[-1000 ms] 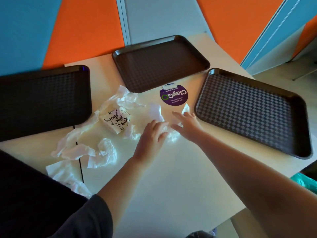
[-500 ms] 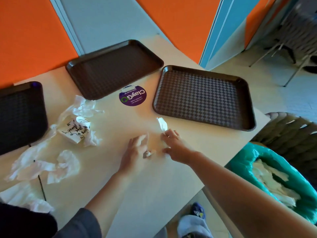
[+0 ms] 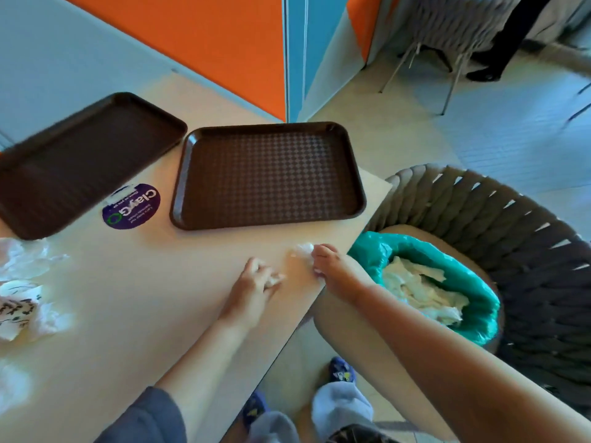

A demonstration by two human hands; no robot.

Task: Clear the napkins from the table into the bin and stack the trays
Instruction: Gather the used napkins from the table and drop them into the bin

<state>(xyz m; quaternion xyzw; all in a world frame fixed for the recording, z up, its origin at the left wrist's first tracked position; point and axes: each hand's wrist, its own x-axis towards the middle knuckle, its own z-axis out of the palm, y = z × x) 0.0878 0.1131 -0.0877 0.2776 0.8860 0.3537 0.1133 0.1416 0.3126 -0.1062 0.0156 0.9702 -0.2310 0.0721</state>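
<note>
My left hand (image 3: 256,279) rests on the table, fingers curled on a small white napkin scrap (image 3: 274,279). My right hand (image 3: 332,266) is at the table's right edge, pinching another white napkin piece (image 3: 302,250). Just right of it stands the bin (image 3: 479,282) with a teal liner, holding crumpled napkins (image 3: 422,292). Two brown trays lie side by side on the table: one (image 3: 268,174) ahead of my hands, one (image 3: 80,161) at the far left. More crumpled napkins (image 3: 28,260) and a printed one (image 3: 16,311) lie at the left edge.
A purple round sticker (image 3: 131,206) is on the table (image 3: 144,298) between the trays. A dark woven chair (image 3: 527,238) wraps around the bin. Another chair's metal legs (image 3: 451,78) stand on the floor at the far right. My feet (image 3: 339,401) show below the table edge.
Both hands have slid rightward across the table with napkin pieces, reaching the right edge beside the bin. The view has swung right, so the third tray and most napkins left the frame.
</note>
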